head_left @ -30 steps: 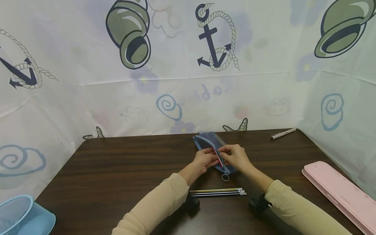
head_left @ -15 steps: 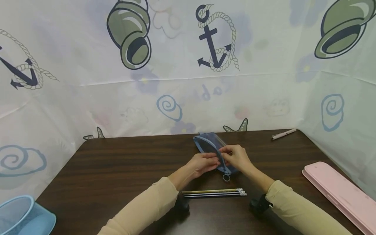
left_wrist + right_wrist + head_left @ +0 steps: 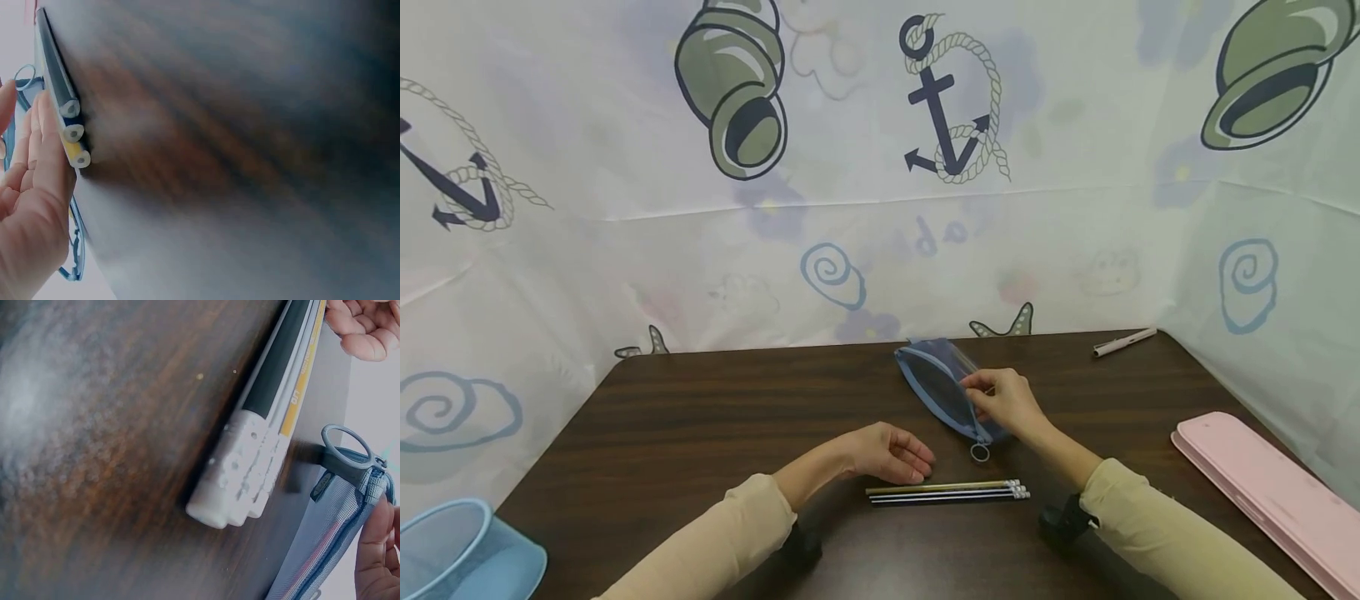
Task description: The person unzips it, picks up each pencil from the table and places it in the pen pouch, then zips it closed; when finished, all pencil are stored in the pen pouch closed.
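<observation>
A blue see-through pencil pouch (image 3: 934,385) lies near the table's back edge, its zipper gaping. My right hand (image 3: 1003,400) pinches the pouch's right edge between thumb and fingers. From the zipper's near end sticks a ring pull (image 3: 347,447). In front of the pouch, three pencils (image 3: 947,492) lie side by side on the table, one yellow and the others dark, with white erasers (image 3: 234,500) toward the right. Just behind their left ends is my left hand (image 3: 883,452), fingers loosely bent and holding nothing. The left wrist view shows this hand (image 3: 37,181) alongside the flat pencil ends (image 3: 74,132).
A pink long case (image 3: 1262,492) lies along the table's right side. At the back right corner is a pale pen (image 3: 1123,342). A blue mesh holder (image 3: 505,554) stands at the front left. Patterned white cloth (image 3: 865,125) walls in the table's back and sides.
My left hand has come out of the pouch mouth and moved left and toward me, beside the pencils. A reddish-white stick seen at the opening has gone from sight. My right hand keeps its pinch.
</observation>
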`<state>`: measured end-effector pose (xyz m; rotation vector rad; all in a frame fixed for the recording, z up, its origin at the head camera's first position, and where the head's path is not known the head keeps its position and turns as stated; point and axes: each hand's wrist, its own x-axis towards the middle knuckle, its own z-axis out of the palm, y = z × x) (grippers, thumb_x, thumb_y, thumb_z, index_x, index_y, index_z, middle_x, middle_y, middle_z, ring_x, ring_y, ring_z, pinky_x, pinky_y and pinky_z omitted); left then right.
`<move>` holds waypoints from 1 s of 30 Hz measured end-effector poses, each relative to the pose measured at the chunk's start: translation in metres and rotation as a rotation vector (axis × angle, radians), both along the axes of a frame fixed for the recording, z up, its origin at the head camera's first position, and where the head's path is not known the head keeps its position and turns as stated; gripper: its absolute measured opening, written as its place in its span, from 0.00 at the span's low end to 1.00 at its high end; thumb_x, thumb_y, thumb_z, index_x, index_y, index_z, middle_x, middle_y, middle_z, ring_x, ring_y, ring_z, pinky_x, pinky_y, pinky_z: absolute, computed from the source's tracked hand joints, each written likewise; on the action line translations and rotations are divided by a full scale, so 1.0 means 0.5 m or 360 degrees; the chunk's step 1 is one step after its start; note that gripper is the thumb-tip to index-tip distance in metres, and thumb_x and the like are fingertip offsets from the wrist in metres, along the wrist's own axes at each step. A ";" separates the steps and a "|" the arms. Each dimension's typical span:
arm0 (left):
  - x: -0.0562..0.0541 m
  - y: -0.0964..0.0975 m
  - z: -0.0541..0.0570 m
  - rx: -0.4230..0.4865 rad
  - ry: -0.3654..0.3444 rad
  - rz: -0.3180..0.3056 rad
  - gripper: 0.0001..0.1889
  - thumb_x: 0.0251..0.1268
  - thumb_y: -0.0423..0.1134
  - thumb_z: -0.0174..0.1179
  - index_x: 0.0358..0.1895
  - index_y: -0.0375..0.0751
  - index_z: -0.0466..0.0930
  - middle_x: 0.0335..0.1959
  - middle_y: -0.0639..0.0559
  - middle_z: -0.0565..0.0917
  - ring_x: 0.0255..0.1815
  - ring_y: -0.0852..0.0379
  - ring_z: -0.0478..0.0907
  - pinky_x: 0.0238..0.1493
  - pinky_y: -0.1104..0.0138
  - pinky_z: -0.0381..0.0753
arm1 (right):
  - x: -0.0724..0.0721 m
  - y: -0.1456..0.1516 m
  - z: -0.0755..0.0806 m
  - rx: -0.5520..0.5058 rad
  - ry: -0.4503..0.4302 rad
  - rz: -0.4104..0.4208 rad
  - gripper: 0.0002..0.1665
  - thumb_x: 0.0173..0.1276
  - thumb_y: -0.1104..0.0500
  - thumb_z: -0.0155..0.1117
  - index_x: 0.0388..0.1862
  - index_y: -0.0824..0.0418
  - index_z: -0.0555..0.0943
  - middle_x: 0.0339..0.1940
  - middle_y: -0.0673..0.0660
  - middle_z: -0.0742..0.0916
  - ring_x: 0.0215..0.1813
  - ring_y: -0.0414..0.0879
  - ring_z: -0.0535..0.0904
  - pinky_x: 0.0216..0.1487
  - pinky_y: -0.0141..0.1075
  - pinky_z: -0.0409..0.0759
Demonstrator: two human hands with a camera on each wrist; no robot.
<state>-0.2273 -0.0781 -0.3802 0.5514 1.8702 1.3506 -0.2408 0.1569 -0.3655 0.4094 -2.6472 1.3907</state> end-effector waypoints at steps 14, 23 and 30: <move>0.002 0.005 -0.005 -0.0069 0.0443 -0.0234 0.13 0.53 0.19 0.61 0.44 0.26 0.79 0.35 0.42 0.84 0.32 0.66 0.79 0.37 0.74 0.81 | -0.002 0.000 -0.003 -0.0002 0.0010 0.0011 0.10 0.63 0.70 0.60 0.42 0.72 0.82 0.30 0.65 0.85 0.23 0.44 0.81 0.24 0.33 0.83; 0.005 0.009 -0.002 -0.0232 0.0689 -0.0271 0.12 0.51 0.21 0.64 0.38 0.36 0.83 0.29 0.52 0.84 0.29 0.66 0.79 0.33 0.76 0.80 | 0.001 -0.002 -0.003 0.0010 -0.0003 0.0007 0.10 0.63 0.70 0.60 0.42 0.71 0.83 0.33 0.66 0.86 0.24 0.44 0.81 0.25 0.33 0.83; 0.007 0.016 0.001 -0.0276 0.0908 -0.0347 0.11 0.48 0.21 0.63 0.35 0.38 0.83 0.27 0.54 0.84 0.29 0.67 0.79 0.32 0.78 0.79 | 0.002 -0.001 -0.004 0.0000 0.0003 0.0007 0.10 0.64 0.70 0.59 0.42 0.71 0.83 0.33 0.67 0.86 0.24 0.45 0.81 0.24 0.32 0.83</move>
